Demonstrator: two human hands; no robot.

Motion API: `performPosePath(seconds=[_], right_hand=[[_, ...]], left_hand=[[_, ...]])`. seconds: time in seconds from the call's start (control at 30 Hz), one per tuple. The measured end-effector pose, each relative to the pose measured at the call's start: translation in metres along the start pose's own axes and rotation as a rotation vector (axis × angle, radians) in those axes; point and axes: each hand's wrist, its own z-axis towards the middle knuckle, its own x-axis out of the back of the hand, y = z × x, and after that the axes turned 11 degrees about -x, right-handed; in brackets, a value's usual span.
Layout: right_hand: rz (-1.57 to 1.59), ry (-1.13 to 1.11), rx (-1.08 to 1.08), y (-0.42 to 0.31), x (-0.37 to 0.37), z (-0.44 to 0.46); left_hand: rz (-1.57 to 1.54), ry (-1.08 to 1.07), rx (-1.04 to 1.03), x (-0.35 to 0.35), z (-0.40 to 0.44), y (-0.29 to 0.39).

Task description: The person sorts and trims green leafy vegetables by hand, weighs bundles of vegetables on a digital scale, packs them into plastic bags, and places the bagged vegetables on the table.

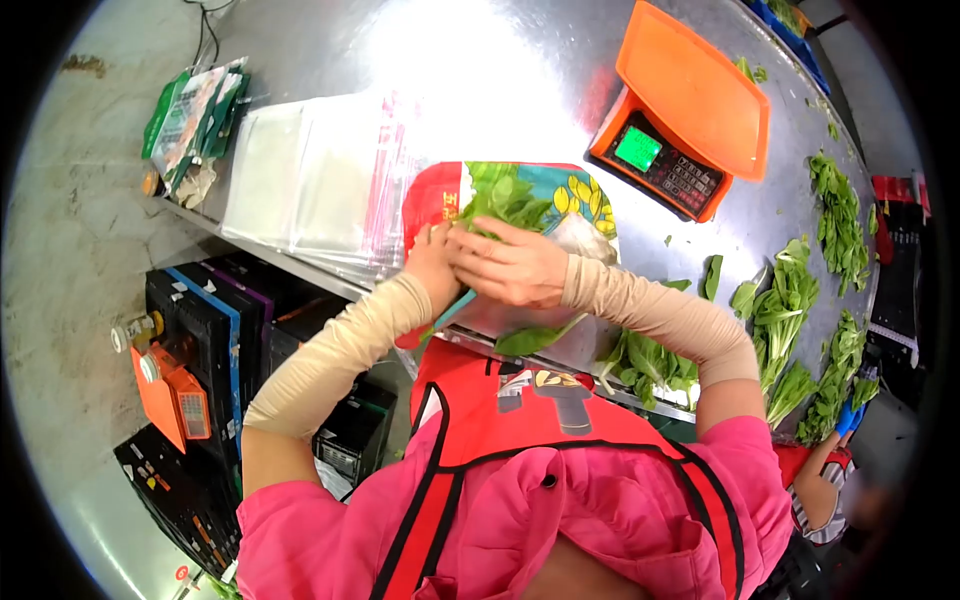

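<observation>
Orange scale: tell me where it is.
In the head view, the orange scale stands at the upper right on the metal table, beyond the right hand.

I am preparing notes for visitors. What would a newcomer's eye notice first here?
Probably the orange scale with its glowing green display, upper right on the metal table. Next, the left hand and right hand meet at leafy greens near the centre. More greens lie to the right.
</observation>
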Motion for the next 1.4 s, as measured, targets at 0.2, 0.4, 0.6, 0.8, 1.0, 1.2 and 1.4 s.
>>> performPosePath(seconds=[0.2, 0.4, 0.6, 0.8, 1.0, 1.2, 1.4], right_hand=[[0.062, -0.079, -0.481, 0.001, -0.014, -0.029], [0.252, 0.006, -0.702, 0.019, -0.025, -0.019], [0.415, -0.065, -1.01, 0.052, -0.038, -0.015], [0.313, 0.096, -1.086, 0.069, -0.052, -0.016], [0.167, 0.024, -1.242, 0.065, -0.062, -0.006], [0.285, 0.073, -0.952, 0.066, -0.049, -0.006], [0.211, 0.022, -0.739, 0.025, -0.015, -0.017]], left_hand=[[-0.426, 0.068, -0.006, 0.019, 0.0, -0.019], [-1.077, 0.124, 0.248, 0.024, 0.042, -0.077], [-0.968, 0.175, 0.107, 0.016, 0.068, -0.108], [-0.49, 0.238, -0.148, 0.058, 0.054, -0.053], [-0.566, 0.065, -0.09, 0.044, 0.05, -0.045], [-0.574, 0.4, -0.056, 0.034, 0.031, -0.032], [-0.4, 0.474, -0.113, 0.001, 0.012, -0.008]])
